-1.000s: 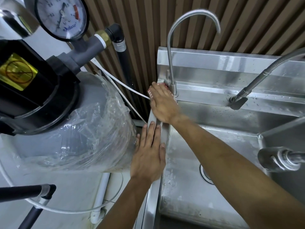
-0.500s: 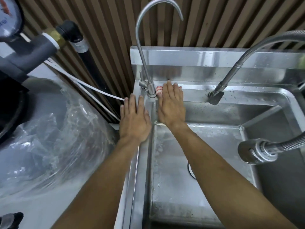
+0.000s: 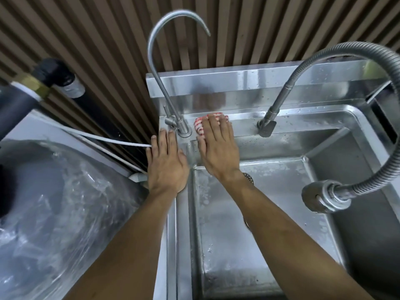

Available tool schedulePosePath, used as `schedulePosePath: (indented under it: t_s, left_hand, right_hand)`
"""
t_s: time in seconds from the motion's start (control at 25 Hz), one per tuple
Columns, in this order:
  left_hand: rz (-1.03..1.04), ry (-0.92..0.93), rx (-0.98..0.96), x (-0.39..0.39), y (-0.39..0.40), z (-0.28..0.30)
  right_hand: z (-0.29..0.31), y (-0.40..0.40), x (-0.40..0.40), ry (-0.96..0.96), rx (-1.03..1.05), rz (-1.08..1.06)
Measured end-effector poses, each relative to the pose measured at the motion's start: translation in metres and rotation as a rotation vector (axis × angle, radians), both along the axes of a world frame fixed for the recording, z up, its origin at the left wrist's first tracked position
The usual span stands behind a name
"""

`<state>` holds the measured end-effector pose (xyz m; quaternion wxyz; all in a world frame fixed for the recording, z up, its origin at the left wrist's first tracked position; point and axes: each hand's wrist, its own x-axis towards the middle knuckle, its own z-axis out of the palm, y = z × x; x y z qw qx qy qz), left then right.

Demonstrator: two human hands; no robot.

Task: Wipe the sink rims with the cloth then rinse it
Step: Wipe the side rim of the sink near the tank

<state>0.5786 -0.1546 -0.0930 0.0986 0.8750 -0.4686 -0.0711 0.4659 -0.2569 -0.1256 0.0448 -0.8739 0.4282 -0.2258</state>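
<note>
R hand (image 3: pixel 218 152) lies flat, fingers straight, pressing a red-and-white checked cloth (image 3: pixel 200 126) onto the back rim of the stainless steel sink (image 3: pixel 303 124), approx 12 o'clock of the basin. Cloth sits just beside the base of the thin gooseneck steel tap (image 3: pixel 184 131), at its 3 o'clock. L hand (image 3: pixel 166 163) rests flat w/ straight fingers on the sink's left rim, 9 o'clock side, holding nothing. Flexible ribbed steel hose sprayer (image 3: pixel 326 197) hangs over the basin at 3 o'clock.
</note>
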Motion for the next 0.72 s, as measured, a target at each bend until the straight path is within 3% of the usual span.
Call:
schedulePosePath:
  t_s: [0.24, 0.28, 0.4, 0.48, 0.72]
  left_hand:
    - [0.002, 0.017, -0.022, 0.001, -0.002, 0.001]
    - [-0.001, 0.017, -0.021, 0.0, -0.002, 0.001]
    - [0.004, 0.031, -0.017, 0.002, -0.002, -0.004]
    - [0.003, 0.017, -0.032, 0.002, -0.001, -0.003]
    - [-0.024, -0.035, 0.041, 0.0, -0.002, 0.0]
  right_hand:
    - [0.008, -0.03, -0.001, -0.284, 0.188, -0.472]
    - [0.012, -0.022, 0.012, -0.249, 0.193, -0.459]
    - [0.005, 0.006, 0.038, -0.068, 0.053, -0.027]
    - [0.001, -0.008, 0.017, -0.036, -0.002, 0.109]
    - [0.003, -0.035, -0.036, -0.07, 0.105, -0.385]
